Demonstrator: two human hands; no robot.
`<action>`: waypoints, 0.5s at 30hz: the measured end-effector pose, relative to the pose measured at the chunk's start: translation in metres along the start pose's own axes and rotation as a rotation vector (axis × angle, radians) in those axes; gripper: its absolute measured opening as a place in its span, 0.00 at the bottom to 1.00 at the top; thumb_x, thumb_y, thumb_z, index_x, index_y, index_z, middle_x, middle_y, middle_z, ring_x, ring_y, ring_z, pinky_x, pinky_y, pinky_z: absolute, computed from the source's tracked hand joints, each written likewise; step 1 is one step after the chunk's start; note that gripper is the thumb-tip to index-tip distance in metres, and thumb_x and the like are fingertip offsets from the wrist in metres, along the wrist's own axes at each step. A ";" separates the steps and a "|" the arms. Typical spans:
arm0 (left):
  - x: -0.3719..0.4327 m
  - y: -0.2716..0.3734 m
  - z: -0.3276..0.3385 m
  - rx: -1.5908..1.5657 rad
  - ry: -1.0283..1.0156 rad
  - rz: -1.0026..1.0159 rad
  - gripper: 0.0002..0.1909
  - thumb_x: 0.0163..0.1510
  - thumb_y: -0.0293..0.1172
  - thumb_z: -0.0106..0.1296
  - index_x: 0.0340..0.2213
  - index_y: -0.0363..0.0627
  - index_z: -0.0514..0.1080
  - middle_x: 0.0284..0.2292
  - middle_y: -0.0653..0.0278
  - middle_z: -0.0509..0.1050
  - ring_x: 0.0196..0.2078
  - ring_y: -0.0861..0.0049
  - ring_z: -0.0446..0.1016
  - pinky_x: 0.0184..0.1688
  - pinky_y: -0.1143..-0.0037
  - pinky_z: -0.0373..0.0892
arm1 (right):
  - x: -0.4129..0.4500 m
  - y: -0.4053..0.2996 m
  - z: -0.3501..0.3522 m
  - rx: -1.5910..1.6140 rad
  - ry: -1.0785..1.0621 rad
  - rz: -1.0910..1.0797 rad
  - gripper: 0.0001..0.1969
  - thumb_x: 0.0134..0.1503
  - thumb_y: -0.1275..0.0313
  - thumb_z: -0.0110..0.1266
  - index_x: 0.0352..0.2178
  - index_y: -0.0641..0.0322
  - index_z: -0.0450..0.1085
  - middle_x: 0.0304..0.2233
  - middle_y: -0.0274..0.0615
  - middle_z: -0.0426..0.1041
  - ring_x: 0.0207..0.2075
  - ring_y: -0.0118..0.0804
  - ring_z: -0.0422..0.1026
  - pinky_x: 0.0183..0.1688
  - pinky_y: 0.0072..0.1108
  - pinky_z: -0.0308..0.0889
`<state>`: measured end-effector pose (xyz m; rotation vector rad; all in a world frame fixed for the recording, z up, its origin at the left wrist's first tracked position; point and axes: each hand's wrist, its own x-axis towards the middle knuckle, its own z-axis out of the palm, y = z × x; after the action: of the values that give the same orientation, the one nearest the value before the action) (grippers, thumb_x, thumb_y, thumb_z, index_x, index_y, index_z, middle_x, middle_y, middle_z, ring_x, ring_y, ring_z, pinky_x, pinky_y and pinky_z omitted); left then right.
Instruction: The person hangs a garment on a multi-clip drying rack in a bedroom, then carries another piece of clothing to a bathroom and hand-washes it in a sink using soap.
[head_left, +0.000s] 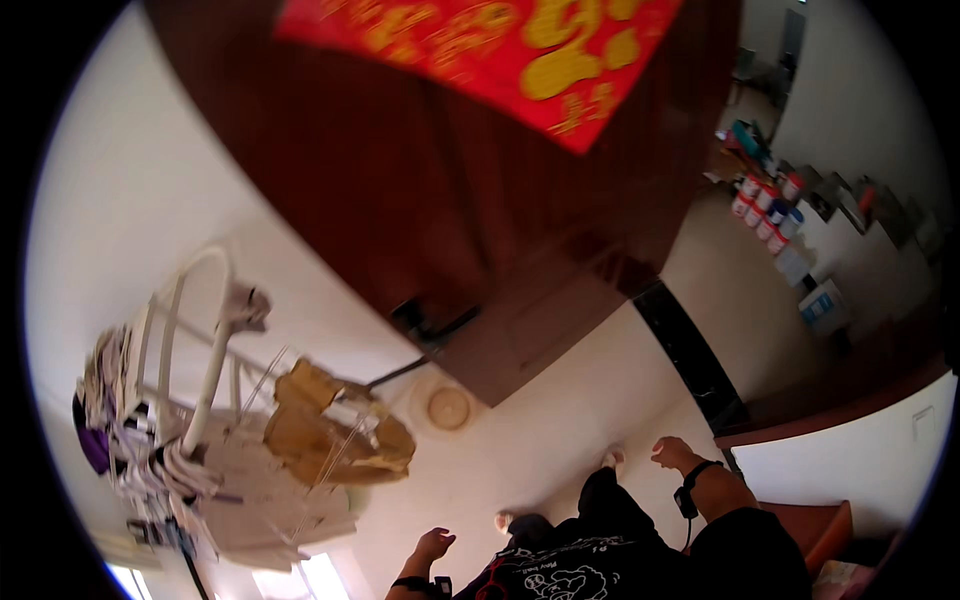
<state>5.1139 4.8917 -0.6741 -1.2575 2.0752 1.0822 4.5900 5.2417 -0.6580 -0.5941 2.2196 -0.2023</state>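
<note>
My left hand (433, 544) hangs at the lower middle, thumb and fingers a little apart, with no object seen in it. On the other side of my body, my right hand (673, 454) is held out over the pale floor (540, 442), fingers loosely bent and nothing visible in them. Both wrists wear black straps with small devices. Before me a dark red-brown door (360, 165) stands ajar, bearing a red paper poster (480, 45) with gold writing. Its black lever handle (450, 322) lies well beyond both hands. Neither hand touches anything visible.
To the left, a white tubular rack (206, 360) carries many pale cloths or hangers; a torn brown paper bag (330, 427) hangs beside it. A round beige object (448, 407) stands near the door. Past the black threshold (690, 352), red-and-white tins (761, 206) line stepped stairs.
</note>
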 end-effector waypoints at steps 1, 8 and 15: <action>0.009 0.019 -0.003 -0.028 0.060 0.013 0.25 0.45 0.53 0.49 0.38 0.44 0.70 0.32 0.57 0.74 0.39 0.65 0.72 0.42 0.72 0.67 | -0.007 0.017 -0.012 0.081 -0.040 0.119 0.19 0.40 0.60 0.58 0.33 0.57 0.70 0.28 0.43 0.73 0.33 0.40 0.72 0.39 0.29 0.66; 0.146 0.174 -0.024 0.152 0.063 0.131 0.22 0.47 0.44 0.53 0.38 0.41 0.68 0.26 0.60 0.75 0.27 0.76 0.74 0.31 0.76 0.69 | 0.028 0.148 -0.093 0.282 0.088 0.161 0.15 0.41 0.61 0.57 0.33 0.52 0.71 0.27 0.40 0.74 0.32 0.39 0.72 0.39 0.27 0.66; 0.250 0.483 -0.040 0.205 -0.020 0.413 0.25 0.43 0.48 0.55 0.38 0.42 0.69 0.30 0.58 0.74 0.33 0.70 0.73 0.36 0.74 0.68 | 0.071 0.266 -0.193 0.220 0.289 0.050 0.17 0.42 0.63 0.58 0.35 0.57 0.70 0.24 0.38 0.75 0.28 0.35 0.74 0.33 0.23 0.68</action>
<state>4.5698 4.8598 -0.6497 -0.7347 2.4227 1.0070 4.3125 5.4308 -0.6674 -0.4081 2.4421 -0.5279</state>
